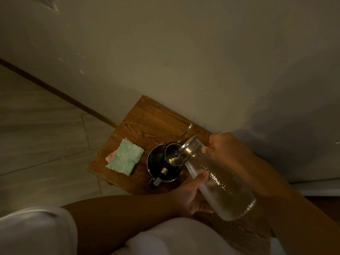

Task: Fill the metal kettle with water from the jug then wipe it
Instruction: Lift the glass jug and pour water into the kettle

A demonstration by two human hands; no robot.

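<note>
White cloth (174, 236) fills the near edge. Both hands grip a tilted, dimpled clear glass jug (220, 184): left hand (191, 196) underneath, right hand (226, 150) at its steel-rimmed neck over the open round metal kettle (161, 166) on a grained wooden board (143, 118). Left lies a fluffy green-and-pink cloth (125, 159).

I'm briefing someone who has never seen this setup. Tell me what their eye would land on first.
First, the clear textured jug, tilted at centre right with its metal-rimmed mouth over the open metal kettle on the small wooden table. The left hand supports the jug from below, and the right hand grips it near the neck. Next, the pale green cloth, lying on the table left of the kettle.
</note>
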